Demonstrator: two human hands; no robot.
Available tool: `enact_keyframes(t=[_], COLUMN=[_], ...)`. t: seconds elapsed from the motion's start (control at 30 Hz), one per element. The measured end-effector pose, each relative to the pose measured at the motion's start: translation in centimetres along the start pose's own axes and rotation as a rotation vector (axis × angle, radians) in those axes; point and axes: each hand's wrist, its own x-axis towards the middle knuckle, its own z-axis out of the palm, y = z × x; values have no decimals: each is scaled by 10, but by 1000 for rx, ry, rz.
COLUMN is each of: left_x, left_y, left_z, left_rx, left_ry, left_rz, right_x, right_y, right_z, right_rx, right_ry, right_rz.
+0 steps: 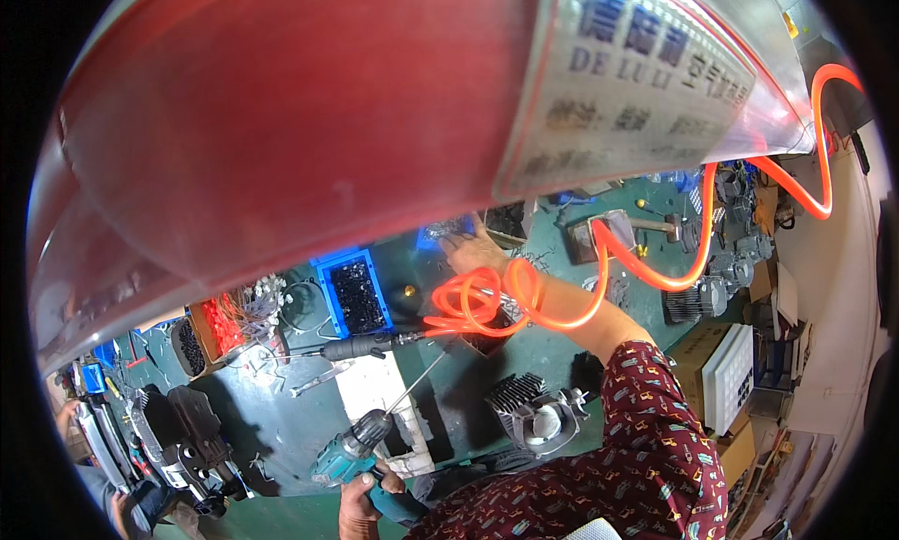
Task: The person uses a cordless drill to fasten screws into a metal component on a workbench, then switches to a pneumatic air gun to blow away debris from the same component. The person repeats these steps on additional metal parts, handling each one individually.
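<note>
My left hand [361,505] grips a teal and black cordless drill [348,458] by its handle at the bottom centre. A long thin bit points up and right from its chuck. Across the bench my right hand [473,252] reaches to a blue bin [433,237] of small parts. Its fingers look spread at the bin's edge, and their tips are partly hidden. A coiled orange air hose [478,301] crosses in front of my right forearm. It leads to a black straight air tool [356,347]. Near my right elbow lies a finned metal engine part [538,414].
A large blurred red and silver panel [309,118] hangs across the top. A blue bin of black parts [356,294], a box of red parts [217,326] and a hammer [660,224] lie on the bench. Another person's hand [67,416] shows at far left.
</note>
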Motion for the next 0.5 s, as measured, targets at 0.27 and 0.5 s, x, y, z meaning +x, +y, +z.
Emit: enact_keyframes(t=[0.27,0.5], left_x=[-3,-1], left_y=[-5,-5], left_z=[-2,-7], left_rx=[-15,-23], left_ry=[31,9], left_rz=[-4,-53], right_x=[2,79], right_y=[1,77], right_z=[-6,87], right_rx=[-36,3], right_ry=[36,237], right_rz=[-53,1])
